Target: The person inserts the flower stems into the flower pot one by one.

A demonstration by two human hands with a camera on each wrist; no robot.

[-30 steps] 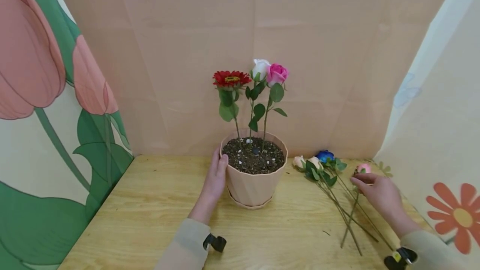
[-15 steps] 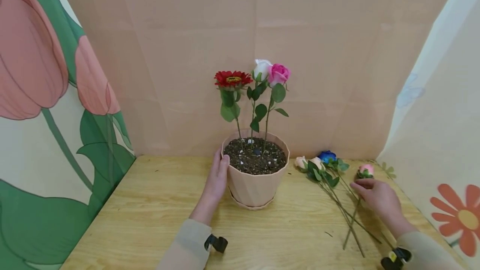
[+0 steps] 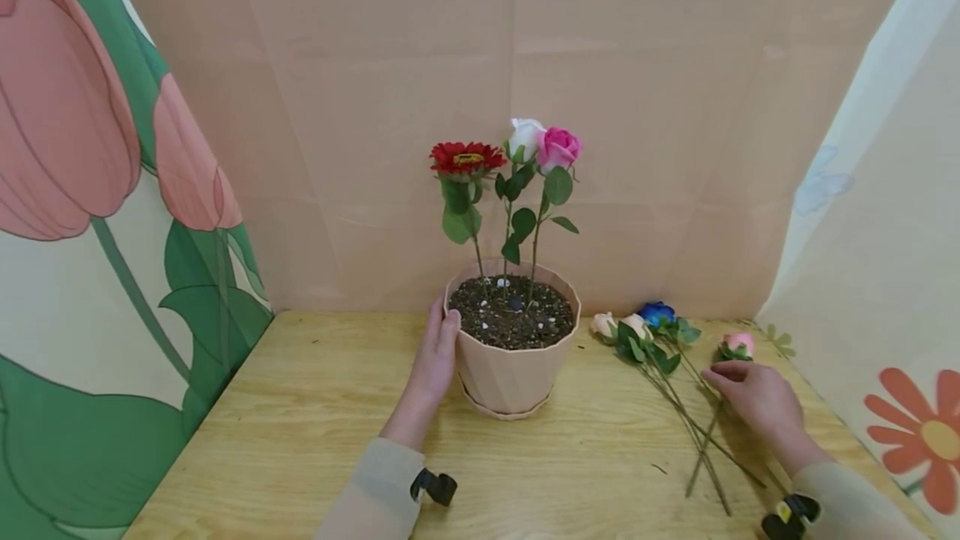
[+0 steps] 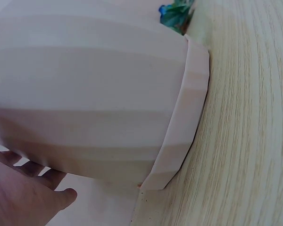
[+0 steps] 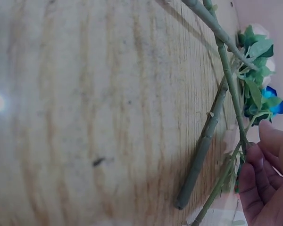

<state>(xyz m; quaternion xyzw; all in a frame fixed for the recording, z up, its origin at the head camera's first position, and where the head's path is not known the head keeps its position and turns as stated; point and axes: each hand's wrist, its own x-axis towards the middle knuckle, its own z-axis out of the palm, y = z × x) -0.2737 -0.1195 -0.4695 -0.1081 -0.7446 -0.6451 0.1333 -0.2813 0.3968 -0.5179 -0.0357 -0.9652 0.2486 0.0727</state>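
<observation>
A pale pink flower pot full of dark soil stands on its saucer. A red daisy-like flower, a white rose and a bright pink rose rise upright from the soil. My left hand rests against the pot's left side, its thumb near the rim. In the left wrist view its fingers touch the pot wall. At the right, my right hand pinches the stem of a light pink rose below its head, low over the table. Its stem crosses other stems in the right wrist view.
Two cream roses and a blue rose lie right of the pot, their stems toward me. A peach backdrop closes the back of the wooden table. Flower-printed panels stand at both sides.
My right hand has shifted slightly toward me, and more of the light pink rose's head shows above the fingers. The left hand keeps its place on the pot.
</observation>
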